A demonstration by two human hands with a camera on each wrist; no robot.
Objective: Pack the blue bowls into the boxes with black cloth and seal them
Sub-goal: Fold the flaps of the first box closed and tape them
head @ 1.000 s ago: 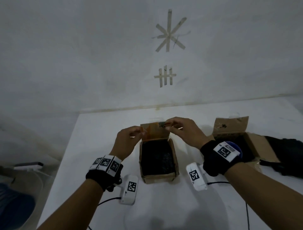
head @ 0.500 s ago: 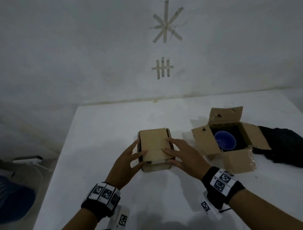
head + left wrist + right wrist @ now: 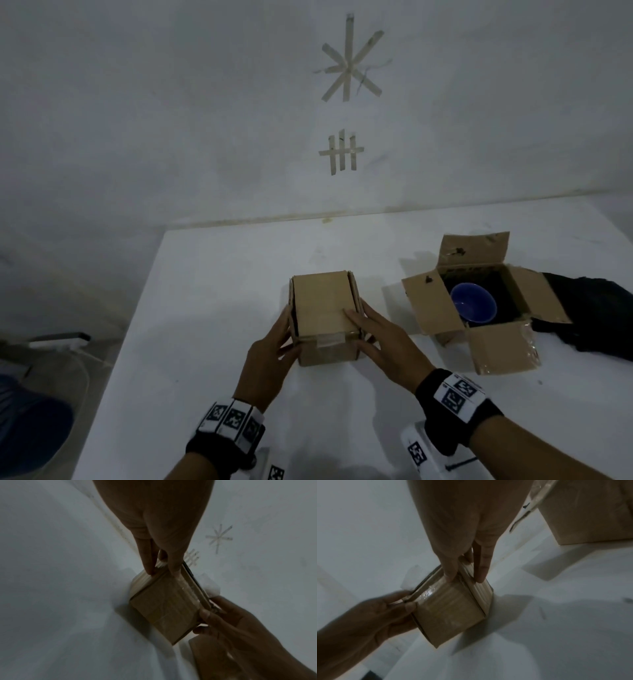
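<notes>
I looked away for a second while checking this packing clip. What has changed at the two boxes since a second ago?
The near box had its far flap held up over the black cloth inside; that flap is now folded down and the box is closed. The left hand and right hand let go of the flap and now press the box's sides. The open box with the blue bowl stayed put.

Closed box (image 3: 323,305) left of open box (image 3: 445,310) holding bowl (image 3: 472,305).

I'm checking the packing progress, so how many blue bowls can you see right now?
1: a blue bowl sits inside the open box on the right. The closed box between both hands may hide another.
</notes>
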